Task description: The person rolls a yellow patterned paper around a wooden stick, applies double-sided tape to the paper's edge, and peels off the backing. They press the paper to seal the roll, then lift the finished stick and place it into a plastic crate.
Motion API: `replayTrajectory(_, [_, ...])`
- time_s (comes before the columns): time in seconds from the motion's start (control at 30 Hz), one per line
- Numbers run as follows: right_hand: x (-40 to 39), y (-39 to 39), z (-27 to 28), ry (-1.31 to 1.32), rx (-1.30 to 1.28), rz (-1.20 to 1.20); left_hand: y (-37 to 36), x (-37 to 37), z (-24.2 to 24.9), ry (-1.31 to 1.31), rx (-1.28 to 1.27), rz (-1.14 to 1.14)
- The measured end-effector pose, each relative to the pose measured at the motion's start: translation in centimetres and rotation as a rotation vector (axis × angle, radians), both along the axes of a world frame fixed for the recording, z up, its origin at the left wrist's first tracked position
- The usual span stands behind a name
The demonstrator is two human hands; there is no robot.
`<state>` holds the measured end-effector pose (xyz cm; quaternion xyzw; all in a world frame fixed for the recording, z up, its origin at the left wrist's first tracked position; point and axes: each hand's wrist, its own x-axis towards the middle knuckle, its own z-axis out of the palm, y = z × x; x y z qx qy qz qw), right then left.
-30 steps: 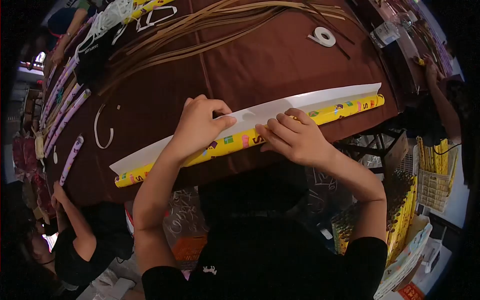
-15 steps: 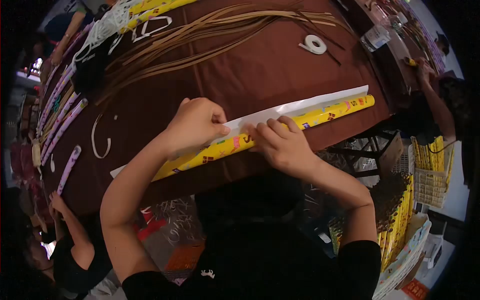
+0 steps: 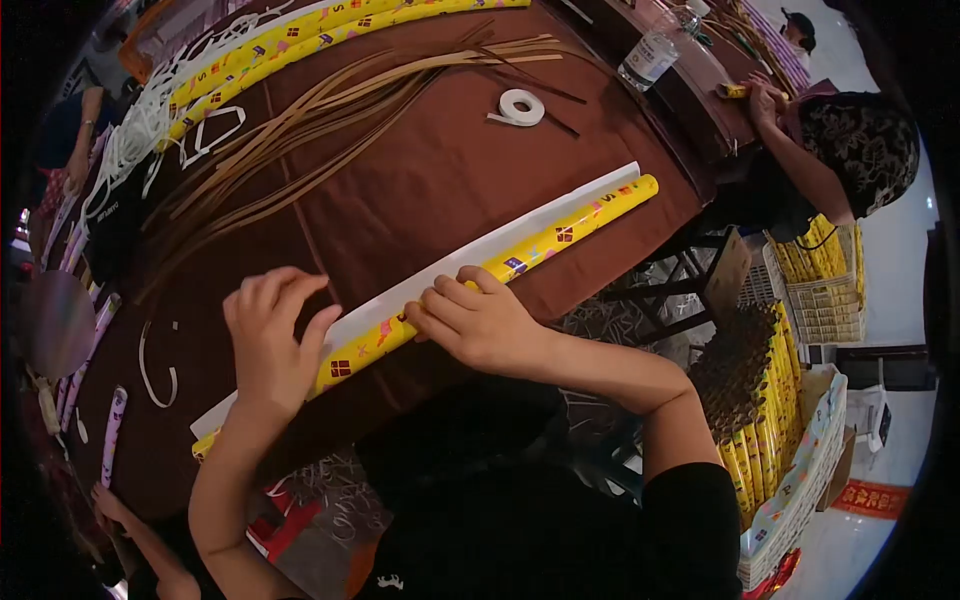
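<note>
On the brown tablecloth [image 3: 430,190], at far left, a thin white curved strip [image 3: 150,368]. Just right of it, left hand [image 3: 270,340], fingers spread and flat, not clenched, pressing down on the yellow patterned wrapping-paper roll [image 3: 520,260] and the white paper edge [image 3: 480,252] beside it. Roll lying slantwise along the near table edge, from lower left to upper right. Right hand [image 3: 478,322] next along, fingers curled over the roll, pinning it against the cloth; whether truly gripped round cannot be told. Beyond, a fan of long tan strips [image 3: 330,110], more yellow rolls [image 3: 330,30] at the far edge, and a white tape ring [image 3: 518,106]. At far right, another person's hand [image 3: 765,95] by a clear bottle [image 3: 650,52].
</note>
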<state>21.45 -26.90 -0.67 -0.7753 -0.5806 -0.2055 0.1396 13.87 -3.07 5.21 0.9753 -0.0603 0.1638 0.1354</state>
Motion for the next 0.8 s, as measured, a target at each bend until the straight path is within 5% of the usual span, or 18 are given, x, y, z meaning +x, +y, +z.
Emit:
replayTrajectory(0.17, [0.4, 0.5, 0.3, 0.023, 0.025, 0.008, 2.8, -8.8, -1.9, -0.003, 0.124, -0.030])
replayTrajectory(0.27, [0.0, 0.5, 0.9, 0.002, -0.035, -0.023, 4.4, -13.2, -2.7, 0.016, 0.338, 0.148])
replayTrajectory(0.53, [-0.2, 1.0, 3.3, 0.023, -0.305, -0.067, 6.8, -15.3, -5.3, -0.002, -0.031, 0.193])
replayTrajectory(0.6, [2.6, -0.2, 5.3, 0.094, -0.231, -0.108, 6.9, -15.2, -5.5, -0.034, -0.065, 0.189])
replayTrajectory(0.63, [6.4, -1.8, 4.5, 0.154, -0.091, -0.336, 7.0, -15.3, -5.8, -0.044, -0.060, 0.179])
replayTrajectory(0.7, [15.0, -3.9, 4.7, -0.239, -0.321, -0.500, 7.2, -15.1, -6.0, -0.103, 0.017, 0.168])
replayTrajectory(0.8, [24.1, -7.8, 0.6, -0.090, -0.536, -0.574, 7.4, -15.4, -6.5, -0.083, -0.023, 0.159])
